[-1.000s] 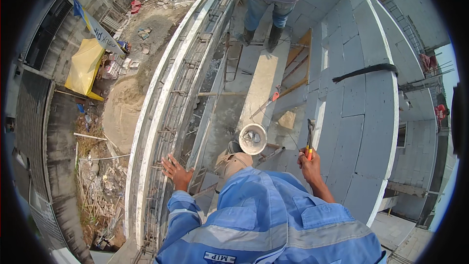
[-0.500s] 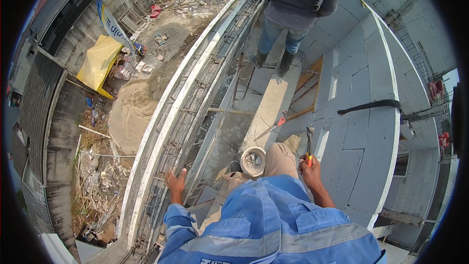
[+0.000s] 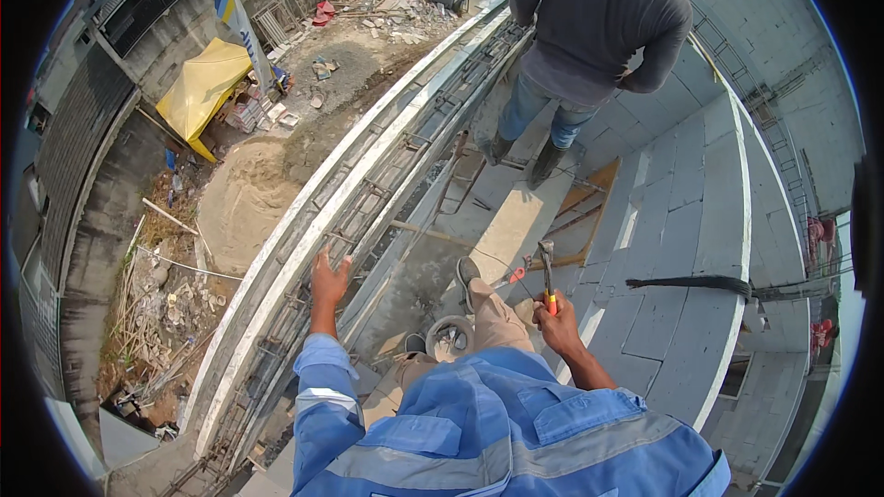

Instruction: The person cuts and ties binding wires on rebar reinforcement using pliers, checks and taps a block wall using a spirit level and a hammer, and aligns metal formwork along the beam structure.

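Note:
My right hand [image 3: 555, 324] is closed round a hand tool [image 3: 548, 276] with a dark metal shaft, a small metal head and an orange-and-yellow handle. Its head points away from me, and I cannot tell its exact kind. Over the inner edge of a long rebar cage [image 3: 376, 191] my left hand [image 3: 330, 283] is held out, fingers apart and holding nothing. Whether it touches the steel is unclear. The cage lies between pale, curving form edges. Low between my legs stands a round bucket [image 3: 449, 339], its contents hard to make out.
Ahead, a person in a grey shirt [image 3: 603, 28] stands on a plank [image 3: 520, 207]; another head shows behind. A red-handled saw [image 3: 517, 274] lies by my foot. Black wire [image 3: 691, 285] hangs over the grey block wall [image 3: 677, 212]. Left of the cage, the ground drops far below.
My right foot has come forward beyond the bucket. Both hands have moved a little forward and left in view, the right still gripping the tool. The person ahead appears further right.

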Available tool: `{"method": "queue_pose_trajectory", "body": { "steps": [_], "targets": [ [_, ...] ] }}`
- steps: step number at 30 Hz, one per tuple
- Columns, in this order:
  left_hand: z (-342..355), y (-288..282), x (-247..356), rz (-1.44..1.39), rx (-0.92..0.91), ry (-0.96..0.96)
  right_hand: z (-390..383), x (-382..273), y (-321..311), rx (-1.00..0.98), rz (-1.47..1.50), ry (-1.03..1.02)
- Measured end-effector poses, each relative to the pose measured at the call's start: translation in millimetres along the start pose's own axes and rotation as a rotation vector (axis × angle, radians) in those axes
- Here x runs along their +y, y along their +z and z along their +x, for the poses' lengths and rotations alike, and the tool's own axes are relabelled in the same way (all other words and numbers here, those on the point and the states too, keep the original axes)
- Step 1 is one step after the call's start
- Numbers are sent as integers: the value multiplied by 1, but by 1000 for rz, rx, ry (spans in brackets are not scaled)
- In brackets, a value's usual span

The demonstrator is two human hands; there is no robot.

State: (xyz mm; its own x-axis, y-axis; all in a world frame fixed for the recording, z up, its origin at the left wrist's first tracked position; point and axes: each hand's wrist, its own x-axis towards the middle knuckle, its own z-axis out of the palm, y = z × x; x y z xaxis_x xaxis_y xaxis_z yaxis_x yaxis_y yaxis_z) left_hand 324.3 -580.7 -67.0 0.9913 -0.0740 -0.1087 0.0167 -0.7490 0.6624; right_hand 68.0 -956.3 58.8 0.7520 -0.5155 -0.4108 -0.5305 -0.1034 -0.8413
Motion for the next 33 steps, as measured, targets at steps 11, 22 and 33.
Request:
{"method": "queue_pose_trajectory", "body": {
  "steps": [11,22,33],
  "targets": [
    [160,58,28,340,-168,-237,179,-8,-43,-129,-129,19],
    [179,80,53,616,-207,-469,403,-51,12,-77,-49,-374],
    [177,82,46,489,-133,-414,528,-73,159,-18,-85,-649]
  ]
}}
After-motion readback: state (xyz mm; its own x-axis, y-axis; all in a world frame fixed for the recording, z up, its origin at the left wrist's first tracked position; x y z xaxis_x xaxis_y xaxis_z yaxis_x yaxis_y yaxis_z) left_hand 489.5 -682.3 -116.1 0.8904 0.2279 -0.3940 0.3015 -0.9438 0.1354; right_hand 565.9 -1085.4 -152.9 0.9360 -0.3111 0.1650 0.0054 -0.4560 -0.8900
